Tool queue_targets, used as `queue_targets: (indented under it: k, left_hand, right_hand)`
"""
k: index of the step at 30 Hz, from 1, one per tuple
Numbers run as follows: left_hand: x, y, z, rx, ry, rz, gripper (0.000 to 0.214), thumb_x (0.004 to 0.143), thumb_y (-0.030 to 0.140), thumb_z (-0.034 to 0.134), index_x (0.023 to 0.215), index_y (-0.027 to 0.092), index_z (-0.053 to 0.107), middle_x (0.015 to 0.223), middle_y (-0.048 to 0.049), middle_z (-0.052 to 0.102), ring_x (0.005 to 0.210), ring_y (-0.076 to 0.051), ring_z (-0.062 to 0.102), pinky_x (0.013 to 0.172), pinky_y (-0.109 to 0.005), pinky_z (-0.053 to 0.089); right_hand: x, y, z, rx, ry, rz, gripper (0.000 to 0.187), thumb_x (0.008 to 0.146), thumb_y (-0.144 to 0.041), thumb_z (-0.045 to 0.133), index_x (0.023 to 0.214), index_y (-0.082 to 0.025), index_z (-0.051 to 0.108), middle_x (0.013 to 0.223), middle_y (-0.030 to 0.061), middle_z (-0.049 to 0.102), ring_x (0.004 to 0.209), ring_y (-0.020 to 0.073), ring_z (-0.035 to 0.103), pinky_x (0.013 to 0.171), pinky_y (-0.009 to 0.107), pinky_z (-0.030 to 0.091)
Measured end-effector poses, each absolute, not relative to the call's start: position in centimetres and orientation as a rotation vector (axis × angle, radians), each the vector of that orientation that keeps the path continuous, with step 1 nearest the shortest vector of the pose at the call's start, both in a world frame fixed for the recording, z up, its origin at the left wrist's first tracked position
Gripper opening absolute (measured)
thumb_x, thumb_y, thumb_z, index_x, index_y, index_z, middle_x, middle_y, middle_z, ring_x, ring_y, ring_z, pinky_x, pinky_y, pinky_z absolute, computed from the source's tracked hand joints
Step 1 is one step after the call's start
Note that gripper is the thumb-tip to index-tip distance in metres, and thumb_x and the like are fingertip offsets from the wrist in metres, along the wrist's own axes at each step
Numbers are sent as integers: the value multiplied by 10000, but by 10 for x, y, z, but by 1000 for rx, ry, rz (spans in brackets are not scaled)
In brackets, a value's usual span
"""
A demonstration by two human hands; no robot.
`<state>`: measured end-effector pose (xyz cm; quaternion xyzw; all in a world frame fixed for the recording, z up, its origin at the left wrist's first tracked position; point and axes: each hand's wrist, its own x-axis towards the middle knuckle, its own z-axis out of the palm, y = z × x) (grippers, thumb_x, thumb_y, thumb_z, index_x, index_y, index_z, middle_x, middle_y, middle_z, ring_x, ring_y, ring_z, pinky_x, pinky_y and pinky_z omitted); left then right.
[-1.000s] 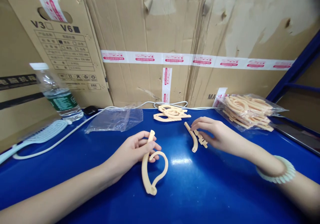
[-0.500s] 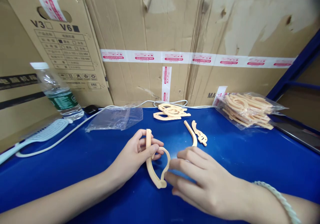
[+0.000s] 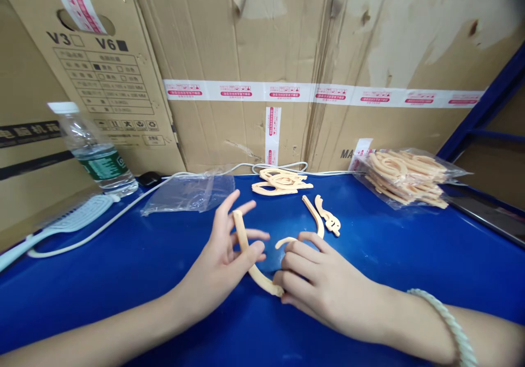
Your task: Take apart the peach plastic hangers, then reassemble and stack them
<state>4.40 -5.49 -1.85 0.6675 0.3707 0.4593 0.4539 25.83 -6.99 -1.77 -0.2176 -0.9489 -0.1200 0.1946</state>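
Note:
A curved beige arm of a folding clothes hanger (image 3: 243,236) slants between my hands. My left hand (image 3: 229,252) has it between the thumb and the fingers, the other fingers spread behind it. My right hand (image 3: 315,285) is closed round the lower end of the same piece, where its fingers hide the joint. A thin curved strip (image 3: 286,242) pokes out beyond the right knuckles. Just past the right hand lie a loose curved hanger arm (image 3: 315,216) and a small wavy hanger piece (image 3: 328,216) on the blue tabletop (image 3: 197,323).
Several beige hanger parts (image 3: 281,182) lie stacked at the back. A clear bag of more parts (image 3: 410,175) sits back right, beside a dark flat device (image 3: 484,211). At left are an empty-looking plastic bag (image 3: 188,194), a water bottle (image 3: 100,156), a pale blue hairbrush (image 3: 82,214) and a white cable (image 3: 135,205).
The hanger piece has turned, its lower end swinging right into my right hand's fingers. The strip that curved beside it now shows beyond my right hand. My left fingers have spread more.

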Motion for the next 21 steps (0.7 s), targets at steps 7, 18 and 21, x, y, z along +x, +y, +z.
queue_targets:
  k: [7, 18, 21]
  left_hand:
    - [37, -57, -15, 2900, 930, 1173, 392, 915, 147, 567, 1299, 197, 506, 1515, -126, 393, 1414, -312, 314, 1166, -601, 152]
    - [43, -59, -23, 3075, 659, 1010, 235, 980, 92, 406, 840, 164, 582, 836, -5, 704, 715, -140, 635, 935, -387, 398]
    - [42, -60, -23, 3004, 638, 986, 201, 957, 57, 399, 852, 155, 539, 786, -26, 656, 677, -154, 580, 775, -342, 434]
  right_hand:
    - [263, -68, -13, -789, -2594, -113, 158, 985, -215, 442, 950, -161, 586, 846, 28, 589, 766, 178, 504, 779, 340, 324]
    - [264, -72, -10, -774, -2613, -99, 204, 994, -250, 427, 942, -158, 601, 798, 20, 569, 738, 176, 480, 734, 323, 296]
    - [265, -71, -10, -740, -2607, -166, 243, 1008, -240, 391, 948, -154, 610, 767, 18, 554, 731, 178, 478, 721, 321, 296]
